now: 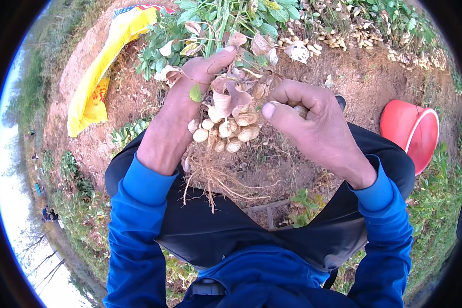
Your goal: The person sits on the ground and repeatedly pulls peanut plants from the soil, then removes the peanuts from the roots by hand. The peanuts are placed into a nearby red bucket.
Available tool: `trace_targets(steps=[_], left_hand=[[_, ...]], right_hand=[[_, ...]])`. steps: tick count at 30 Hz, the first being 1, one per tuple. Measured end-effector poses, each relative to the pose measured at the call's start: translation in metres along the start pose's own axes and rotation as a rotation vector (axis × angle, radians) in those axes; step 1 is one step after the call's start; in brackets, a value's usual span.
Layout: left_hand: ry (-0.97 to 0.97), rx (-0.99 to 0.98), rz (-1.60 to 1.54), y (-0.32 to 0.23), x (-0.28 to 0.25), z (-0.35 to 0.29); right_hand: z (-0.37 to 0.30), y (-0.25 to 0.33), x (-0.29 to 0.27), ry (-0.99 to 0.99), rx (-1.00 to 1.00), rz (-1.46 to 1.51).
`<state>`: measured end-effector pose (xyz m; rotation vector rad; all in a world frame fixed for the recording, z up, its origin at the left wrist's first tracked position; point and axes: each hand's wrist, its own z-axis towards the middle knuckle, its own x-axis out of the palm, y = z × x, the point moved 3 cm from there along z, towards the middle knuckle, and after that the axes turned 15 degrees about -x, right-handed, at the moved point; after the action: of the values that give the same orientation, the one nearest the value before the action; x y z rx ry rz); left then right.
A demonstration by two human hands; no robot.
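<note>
A peanut plant [230, 128] hangs in front of me, its pale pods clustered in the middle and thin roots trailing toward my lap. My left hand [182, 97] is closed round its stems, thumb pointing up and to the right. Green leaves spread beyond the hand, and dry brown leaves [226, 100] cover part of the pods. Just right of the cluster is my right hand [318, 123], its fingers curled in. A pale peanut pod [301, 110] shows between its thumb and curled fingers; whether it holds more is hidden.
To the right, a red plastic bucket [391, 126] lies tipped with its mouth facing right. A yellow sack [95, 72] is spread on the soil at the left. Pulled peanut plants with pods [333, 40] line the far side. A small wooden frame [270, 210] shows between my legs.
</note>
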<state>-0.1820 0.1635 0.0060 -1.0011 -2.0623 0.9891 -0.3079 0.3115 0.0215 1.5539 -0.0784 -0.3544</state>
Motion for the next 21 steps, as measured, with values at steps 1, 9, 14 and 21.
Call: trace_targets(steps=[1,9,14,21], left_hand=[[-0.053,-0.02,-0.032,-0.002,0.004,0.001],[0.18,0.147,0.058,0.014,-0.036,-0.002],[-0.118,-0.142,-0.259,0.009,-0.021,-0.005],[-0.079,0.067,-0.048,0.006,-0.001,-0.007]], right_hand=[[-0.001,0.0,-0.002,-0.006,-0.038,-0.041],[-0.013,-0.011,-0.02,-0.029,-0.344,-0.725],[-0.012,-0.006,-0.006,-0.109,0.014,0.027],[-0.008,0.005,0.01,-0.127,-0.223,0.065]])
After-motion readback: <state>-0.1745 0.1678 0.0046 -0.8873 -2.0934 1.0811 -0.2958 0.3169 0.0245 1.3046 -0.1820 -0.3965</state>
